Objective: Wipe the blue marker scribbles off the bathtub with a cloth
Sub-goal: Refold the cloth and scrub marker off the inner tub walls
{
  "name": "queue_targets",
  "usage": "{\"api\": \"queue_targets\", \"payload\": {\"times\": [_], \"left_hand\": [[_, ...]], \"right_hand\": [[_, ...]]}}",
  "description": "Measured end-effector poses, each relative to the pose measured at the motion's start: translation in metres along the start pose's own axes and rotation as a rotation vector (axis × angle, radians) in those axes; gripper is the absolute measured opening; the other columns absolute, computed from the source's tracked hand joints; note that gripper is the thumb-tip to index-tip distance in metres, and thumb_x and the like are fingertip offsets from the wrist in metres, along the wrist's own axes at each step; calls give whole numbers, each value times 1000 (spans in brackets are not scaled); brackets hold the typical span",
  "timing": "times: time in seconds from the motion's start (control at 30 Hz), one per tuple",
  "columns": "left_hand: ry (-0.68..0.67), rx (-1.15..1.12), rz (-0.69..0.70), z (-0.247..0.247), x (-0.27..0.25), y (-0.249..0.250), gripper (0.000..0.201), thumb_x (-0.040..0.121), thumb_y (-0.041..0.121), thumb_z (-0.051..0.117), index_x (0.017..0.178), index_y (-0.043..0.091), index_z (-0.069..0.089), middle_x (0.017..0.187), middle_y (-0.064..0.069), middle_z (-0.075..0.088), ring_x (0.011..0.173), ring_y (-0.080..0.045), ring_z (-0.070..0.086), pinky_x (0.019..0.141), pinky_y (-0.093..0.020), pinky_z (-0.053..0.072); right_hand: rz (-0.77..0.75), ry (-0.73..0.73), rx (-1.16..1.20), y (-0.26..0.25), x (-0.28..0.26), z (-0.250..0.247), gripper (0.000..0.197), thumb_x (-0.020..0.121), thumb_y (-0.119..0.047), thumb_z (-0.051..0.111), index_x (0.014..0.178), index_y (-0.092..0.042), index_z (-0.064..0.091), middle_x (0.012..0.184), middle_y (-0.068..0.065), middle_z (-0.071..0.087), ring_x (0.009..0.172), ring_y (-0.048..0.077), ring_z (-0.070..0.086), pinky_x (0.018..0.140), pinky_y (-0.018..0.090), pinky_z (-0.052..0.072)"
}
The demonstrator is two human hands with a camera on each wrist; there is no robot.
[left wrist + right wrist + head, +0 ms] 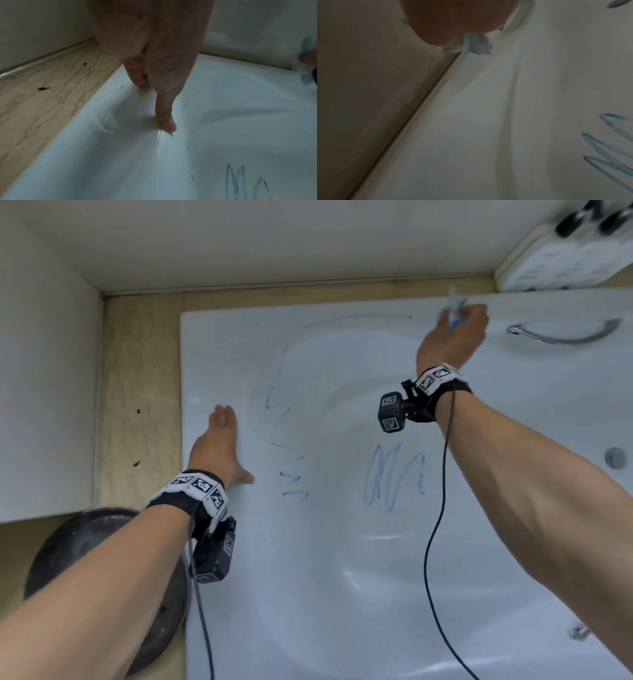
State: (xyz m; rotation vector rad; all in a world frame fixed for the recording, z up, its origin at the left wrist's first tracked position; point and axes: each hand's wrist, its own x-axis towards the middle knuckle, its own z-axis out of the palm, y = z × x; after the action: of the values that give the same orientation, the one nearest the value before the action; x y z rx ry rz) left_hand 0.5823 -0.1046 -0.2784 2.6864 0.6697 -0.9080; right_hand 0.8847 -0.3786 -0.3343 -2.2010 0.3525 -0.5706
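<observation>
A white bathtub [239,594] fills the head view, marked with blue scribbles: a zigzag [286,440] along the left slope, a loopy scrawl [394,477] on the floor, and a faint arc [356,318] on the far rim. My right hand [455,333] grips a small blue-stained white cloth [454,309] against the far rim, at the right end of that arc. The cloth [473,43] pokes out below the palm in the right wrist view. My left hand [219,443] rests flat on the left rim, fingers straight, fingertips [169,124] touching the enamel.
A chrome grab handle [565,333] sits on the far right rim, and a white tray [561,261] with dark bottles stands beyond it. A round drain fitting [615,457] is on the right wall. A dark round object [102,577] lies on the beige floor [137,392] left of the tub.
</observation>
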Motion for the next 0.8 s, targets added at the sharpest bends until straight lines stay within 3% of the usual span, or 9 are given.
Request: {"api": "queue_targets", "payload": {"times": [0.07,0.13,0.23,0.33,0.4,0.47,0.6,0.7,0.8], "left_hand": [[-15,-12,10,-1,-1,-1,147,59,40,94,156,6,-11,164,-12,-14,153,-25,3,118,-39,26],[-24,-25,8,0,0,0,147,60,38,94,156,7,-13,164,-11,-16,153,-23,0,118,-37,24],[-13,-49,10,1,7,2,148,59,34,95,156,7,-13,164,-10,-17,153,-22,-4,119,-36,23],[-22,-74,10,-1,7,-1,151,57,34,96,156,9,-15,163,-8,-19,153,-20,-6,118,-34,23],[-6,-100,34,-1,9,-6,152,55,36,96,157,11,-15,163,-7,-20,152,-18,-7,118,-32,23],[-8,-128,57,1,9,-9,152,55,36,96,157,13,-14,163,-4,-20,152,-16,-8,118,-30,21],[0,-160,75,2,12,-12,151,55,36,96,157,14,-14,163,-1,-21,151,-13,-11,118,-27,19],[6,-202,75,3,11,-12,152,53,33,97,157,14,-13,163,0,-21,151,-13,-11,117,-26,17],[0,-237,78,5,11,-12,152,53,31,97,157,15,-13,163,1,-22,151,-12,-13,117,-25,16]], "right_hand": [[130,-106,-127,13,2,6,20,93,-15,60,110,-4,56,113,8,60,102,27,61,90,37,47],[129,-162,-182,19,-11,13,28,95,-15,57,119,-1,54,121,13,57,106,32,60,89,40,47],[-17,-65,-98,17,-15,22,16,92,-10,55,104,0,56,109,14,60,99,34,61,84,42,47],[-187,-70,-27,6,3,21,5,96,-17,51,95,-16,46,102,3,53,95,23,56,87,35,45],[-204,-147,-32,-1,9,22,11,96,-18,50,95,-19,39,100,-1,48,91,19,51,86,37,46],[-166,-180,-29,-8,3,32,9,94,-18,54,94,-15,45,98,1,55,91,23,55,84,42,50],[-252,-292,97,-41,-57,70,23,91,-23,65,110,-8,64,113,5,70,101,24,66,89,40,54],[-431,-530,163,-77,-136,90,31,95,-22,64,121,-7,66,126,11,67,114,30,64,99,38,49],[-608,-675,154,-103,-152,91,21,94,-16,63,112,-5,65,112,15,67,100,35,65,86,46,54]]}}
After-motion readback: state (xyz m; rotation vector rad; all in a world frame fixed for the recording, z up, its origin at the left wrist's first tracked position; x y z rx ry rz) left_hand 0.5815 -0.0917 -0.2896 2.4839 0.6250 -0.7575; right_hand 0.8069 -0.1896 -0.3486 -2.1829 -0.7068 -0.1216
